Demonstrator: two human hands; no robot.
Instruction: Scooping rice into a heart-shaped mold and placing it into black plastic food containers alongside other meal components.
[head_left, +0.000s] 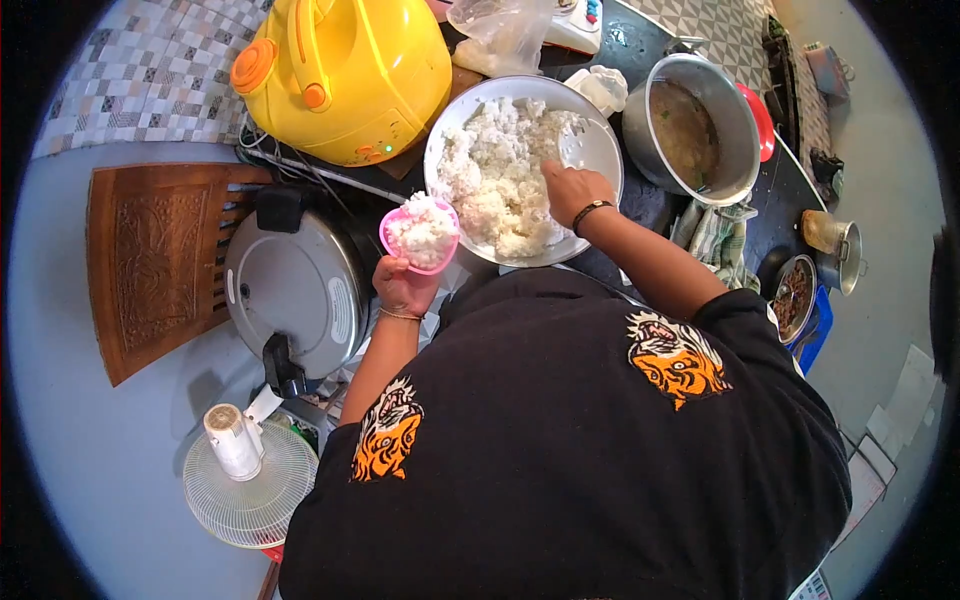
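Note:
My left hand (405, 286) holds a small pink plastic bowl (452, 255) heaped with white cooked rice (421, 231), just off the left rim of a wide metal basin (606, 156). A large mound of cooked rice (495, 169) fills much of that basin, leaving bare metal on its right side. Over the rice at the basin's right, my right hand (577, 193) is curled with its fingertips down. The back of the hand hides whatever its fingers may grip. Small slot-like dark marks show near the basin's upper right wall, too unclear to name.
A yellow rice warmer (360, 75) stands at the upper left, and a deep aluminium pot of broth (686, 135) at the right. A clear plastic bag (502, 34) lies behind the basin. Left are a large lidded cooker (296, 296), a carved wooden chair (161, 262) and a fan (251, 480).

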